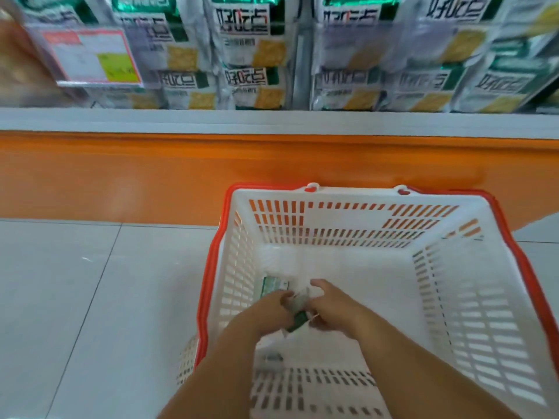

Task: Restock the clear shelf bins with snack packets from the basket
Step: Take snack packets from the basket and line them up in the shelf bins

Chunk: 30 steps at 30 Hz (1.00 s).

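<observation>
— White plastic basket (332,219) with a red rim, lower right of the frame. What's inside?

— Both hands reach in. The left hand (270,308) and right hand (329,311) curl their fingers round one green-and-clear snack packet (298,316), gripped between them at the basket's near left.

— Anything else?

— A second packet (274,286) lies on the basket floor, just above the left hand. Clear shelf bins (357,40) across the top hold stocked packets (245,34), with a price tag (93,58) at upper left.

Motion-blurred snack packet (299,319), price label (96,57) print illegible.
</observation>
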Available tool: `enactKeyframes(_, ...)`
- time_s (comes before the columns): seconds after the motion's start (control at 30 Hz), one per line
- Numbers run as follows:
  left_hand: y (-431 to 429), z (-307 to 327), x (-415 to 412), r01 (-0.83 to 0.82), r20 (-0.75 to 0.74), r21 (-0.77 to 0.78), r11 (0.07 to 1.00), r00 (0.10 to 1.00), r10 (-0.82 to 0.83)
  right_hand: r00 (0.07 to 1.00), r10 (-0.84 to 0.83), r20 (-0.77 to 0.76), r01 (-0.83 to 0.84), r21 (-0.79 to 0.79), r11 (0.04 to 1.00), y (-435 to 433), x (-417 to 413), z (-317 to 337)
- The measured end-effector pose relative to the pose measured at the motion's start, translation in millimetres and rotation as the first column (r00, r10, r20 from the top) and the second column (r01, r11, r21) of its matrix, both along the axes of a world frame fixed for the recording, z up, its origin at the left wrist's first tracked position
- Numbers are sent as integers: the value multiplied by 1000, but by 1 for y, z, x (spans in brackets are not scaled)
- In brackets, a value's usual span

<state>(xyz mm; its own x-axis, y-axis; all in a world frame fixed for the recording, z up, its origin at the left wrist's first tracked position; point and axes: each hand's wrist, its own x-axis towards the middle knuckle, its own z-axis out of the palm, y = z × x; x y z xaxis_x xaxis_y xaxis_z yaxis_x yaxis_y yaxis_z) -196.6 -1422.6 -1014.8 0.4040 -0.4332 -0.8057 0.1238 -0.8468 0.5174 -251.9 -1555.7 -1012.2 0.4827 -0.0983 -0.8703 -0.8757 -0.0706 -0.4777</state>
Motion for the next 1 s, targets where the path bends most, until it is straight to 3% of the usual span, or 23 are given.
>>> enactKeyframes(0.1, -9, 41, 6, 10, 65, -94, 996, 998, -4, 996, -68, 53, 70, -44, 997, -24, 10, 43)
enactKeyframes(0.23, -28, 104, 8, 47, 291, -213, 976, 957, 18, 962, -245, 116, 239, 63, 969, -49, 18, 106)
enactKeyframes(0.3, -31, 134, 8, 24, 391, -287, 957, 916, 94, 948, -254, 192, 241, 89, 966, -59, 20, 140)
enactKeyframes(0.47, -32, 199, 6, 12, 473, -456, 890, 850, 231, 920, 65, 387, -7, -149, 989, -71, 18, 231)
enactKeyframes(0.57, -35, 228, 4, 3, 433, -541, 841, 858, 275, 832, 336, 441, -115, -457, 882, -79, 7, 270)
enactKeyframes(0.63, -38, 244, 4, 7, 406, -574, 819, 871, 277, 756, 439, 485, -108, -569, 815, -83, -4, 288)
enactKeyframes(0.83, -58, 289, 3, -77, 249, -726, 684, 897, 365, 597, 302, 743, 57, -414, 909, -95, -23, 309)
enactKeyframes(0.93, -70, 300, 0, -24, 289, -746, 666, 888, 356, 470, 101, 877, 203, -219, 954, -103, -24, 316)
enactKeyframes(1.0, -77, 309, -4, 55, 369, -724, 688, 873, 319, 416, 111, 903, 246, -229, 942, -108, -27, 320)
